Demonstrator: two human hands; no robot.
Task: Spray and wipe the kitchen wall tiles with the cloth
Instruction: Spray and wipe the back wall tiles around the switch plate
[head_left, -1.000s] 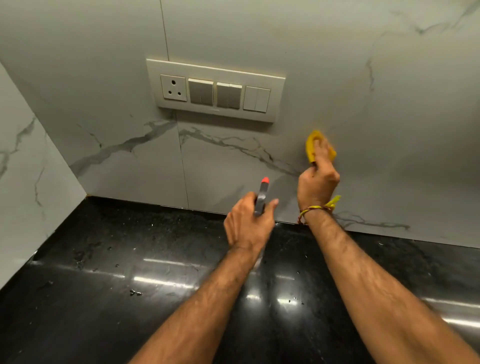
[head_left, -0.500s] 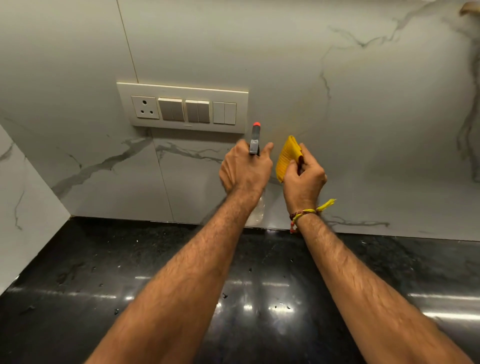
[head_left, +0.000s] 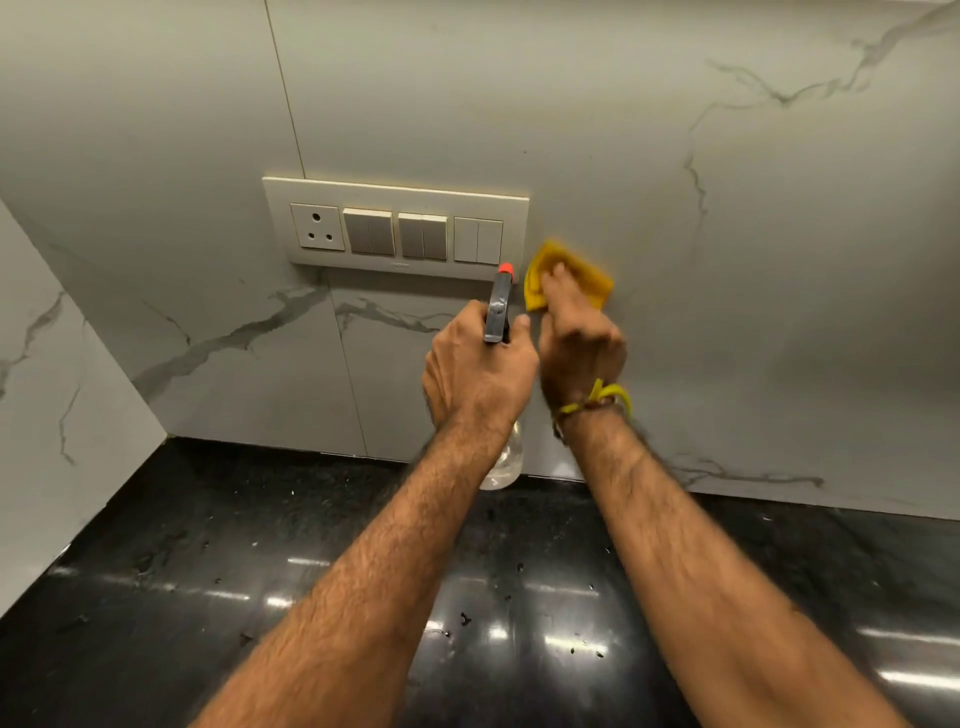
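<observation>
Head view: both bare forearms reach up from the bottom edge toward the wall at mid-frame.
Hidden or unclear: the spray bottle is mostly covered by the left hand; only its grey head with the orange nozzle shows above the fist and a clear rounded base below the wrist. The right hand is motion-blurred, so its fingertips are hard to make out. The cloth is partly covered by those fingers.
Left hand: clenched around the bottle's neck, nozzle pointing up toward the wall.
Right hand: fingers laid out over the yellow cloth, seemingly pressing it flat to the tile; a yellow thread band circles the wrist.
Cloth position: centre of the frame, on the wall tiles, just beside the lower right corner of the switch plate.
Switch plate: cream, one socket at its left and three switch pairs to the right.
Wall: pale marble-look tiles with grey veins, a thin joint running up from the plate; a side wall meets it at the left edge.
Counter: glossy black stone across the lower frame, speckled with small droplets or crumbs and streaked with light reflections.
</observation>
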